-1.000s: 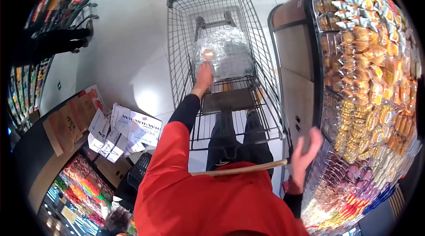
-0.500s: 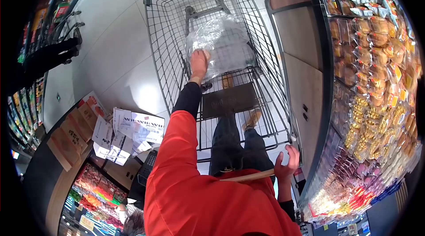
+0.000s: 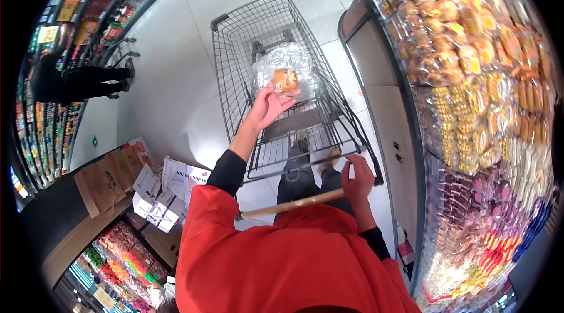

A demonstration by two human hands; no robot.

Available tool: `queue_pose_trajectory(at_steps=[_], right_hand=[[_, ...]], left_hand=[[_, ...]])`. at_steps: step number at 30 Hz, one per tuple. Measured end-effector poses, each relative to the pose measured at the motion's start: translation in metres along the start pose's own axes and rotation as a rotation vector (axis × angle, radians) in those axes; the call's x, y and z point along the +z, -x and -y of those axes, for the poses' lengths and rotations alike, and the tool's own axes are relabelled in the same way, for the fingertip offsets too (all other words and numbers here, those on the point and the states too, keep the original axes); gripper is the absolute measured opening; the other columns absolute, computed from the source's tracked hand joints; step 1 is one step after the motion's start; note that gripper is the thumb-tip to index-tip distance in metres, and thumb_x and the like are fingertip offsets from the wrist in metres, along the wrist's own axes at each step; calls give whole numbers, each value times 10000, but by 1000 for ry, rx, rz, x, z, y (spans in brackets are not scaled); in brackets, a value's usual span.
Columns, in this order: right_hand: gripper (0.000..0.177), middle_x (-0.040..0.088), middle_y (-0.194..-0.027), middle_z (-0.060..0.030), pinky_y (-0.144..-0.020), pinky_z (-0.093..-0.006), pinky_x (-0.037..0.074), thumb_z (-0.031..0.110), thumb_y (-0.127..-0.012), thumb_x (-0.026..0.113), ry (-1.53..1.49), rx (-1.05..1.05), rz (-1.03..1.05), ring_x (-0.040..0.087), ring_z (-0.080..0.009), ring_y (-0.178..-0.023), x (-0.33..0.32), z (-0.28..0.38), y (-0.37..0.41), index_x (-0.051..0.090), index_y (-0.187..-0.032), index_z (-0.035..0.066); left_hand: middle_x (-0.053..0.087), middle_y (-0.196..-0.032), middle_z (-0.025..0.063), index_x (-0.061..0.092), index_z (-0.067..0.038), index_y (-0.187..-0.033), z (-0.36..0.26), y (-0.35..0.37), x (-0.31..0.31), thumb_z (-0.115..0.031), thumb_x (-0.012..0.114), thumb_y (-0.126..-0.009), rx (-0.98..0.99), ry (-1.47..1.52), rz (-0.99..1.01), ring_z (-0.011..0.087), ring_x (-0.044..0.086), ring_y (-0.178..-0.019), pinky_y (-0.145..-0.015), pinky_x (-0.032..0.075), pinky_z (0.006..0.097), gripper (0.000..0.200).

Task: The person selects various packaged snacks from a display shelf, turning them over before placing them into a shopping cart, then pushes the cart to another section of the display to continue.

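My left hand (image 3: 269,107), palm turned up, holds a small packaged bun (image 3: 285,81) in clear wrap with an orange-brown print. Below it, shiny clear plastic bags (image 3: 302,60) lie in the wire shopping cart (image 3: 226,66). At the right end of the cart's wood-coloured handle bar (image 3: 294,203) rests my right hand (image 3: 358,179). Its fingers curl loosely upward with the thumb apart and do not wrap the bar; no object shows in it.
A tall display of bagged breads and snacks (image 3: 470,119) runs along the right. Left stands a counter with paper bags (image 3: 97,187) and printed sheets (image 3: 158,201). Farther left, a person in dark trousers (image 3: 97,84) stands beside stocked shelves (image 3: 44,137).
My left hand has lifted off the clear plastic bags and turned palm up, now with the packaged bun in it. The cart appears lower in view, and my right hand's fingers are more curled.
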State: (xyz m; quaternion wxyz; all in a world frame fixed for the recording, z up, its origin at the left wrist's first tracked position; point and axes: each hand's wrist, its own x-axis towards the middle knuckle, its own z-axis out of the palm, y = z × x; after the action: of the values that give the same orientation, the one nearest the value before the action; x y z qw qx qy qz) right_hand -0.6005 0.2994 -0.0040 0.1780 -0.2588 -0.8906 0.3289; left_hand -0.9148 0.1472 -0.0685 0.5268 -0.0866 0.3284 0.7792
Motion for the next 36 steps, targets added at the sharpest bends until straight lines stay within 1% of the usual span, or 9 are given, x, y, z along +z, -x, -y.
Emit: queue_pose_trajectory(at_steps=[6,11,16,20,22,25,28,34,36], right_hand=[[179,708,-984,-102,-736,-416,560,58,-856,661,-108,-15,-20,698,-325,-858,-6,-2,10,698,-1027,98],[152,713,-966,-119,-746,-393,563,117,-891,663,-399,103,55,710,-307,-863,-19,-9,16,694,-1030,65],[213,722,-956,-118,-752,-356,563,238,-994,653,-680,94,155,713,-225,-858,-7,-36,21,694,-1076,46],[321,664,-1131,-37,-824,-315,545,358,-1059,565,-1514,547,199,663,-139,-973,-51,-33,42,631,-1220,89],[401,623,-1233,-31,-849,-292,532,400,-1064,544,-1476,546,249,638,-132,-1014,-89,-32,62,581,-1303,80],[383,622,-1250,-31,-903,-304,519,232,-1037,609,-1203,193,143,590,-115,-1102,-121,-34,102,555,-1383,76],[398,656,-1212,-28,-899,-303,525,145,-994,656,-976,212,-2,607,-120,-1081,-135,-48,126,568,-1374,68],[279,714,-1060,-59,-729,-258,564,180,-989,687,-1119,489,-495,671,-106,-915,-171,-35,137,611,-1204,21],[297,704,-1086,-68,-751,-256,566,183,-990,689,-1132,477,-499,670,-111,-941,-184,-22,138,596,-1213,10]], left_hand=[[458,-1525,223,328,-46,-1556,32,94,132,-259,438,-983,48,143,247,386,497,-1377,-1078,483,467,621],[460,-1530,182,348,-74,-1550,98,134,176,-521,451,-1056,184,-139,227,356,506,-1367,-1051,480,436,674],[619,-1315,99,446,-59,-1412,144,154,182,-292,587,-1041,89,-516,64,246,617,-1214,-1009,503,407,460],[643,-1225,116,458,-44,-1341,183,182,213,-223,632,-1024,70,-752,15,225,669,-1091,-890,561,363,403],[661,-1191,136,447,-51,-1302,197,192,218,-186,642,-1018,39,-808,-26,210,698,-1011,-835,578,328,370],[670,-1187,121,473,-51,-1319,214,191,224,-174,665,-1003,-17,-802,54,200,695,-1024,-837,577,324,390],[622,-1291,98,527,-36,-1359,219,180,237,-137,669,-989,-75,-1059,244,186,664,-1101,-895,560,322,409],[575,-1320,106,410,-32,-1465,234,173,271,16,673,-945,-26,-815,441,145,617,-1114,-957,517,283,584],[582,-1304,98,416,-36,-1464,235,176,279,22,662,-949,-12,-818,456,132,612,-1098,-943,504,266,574]])
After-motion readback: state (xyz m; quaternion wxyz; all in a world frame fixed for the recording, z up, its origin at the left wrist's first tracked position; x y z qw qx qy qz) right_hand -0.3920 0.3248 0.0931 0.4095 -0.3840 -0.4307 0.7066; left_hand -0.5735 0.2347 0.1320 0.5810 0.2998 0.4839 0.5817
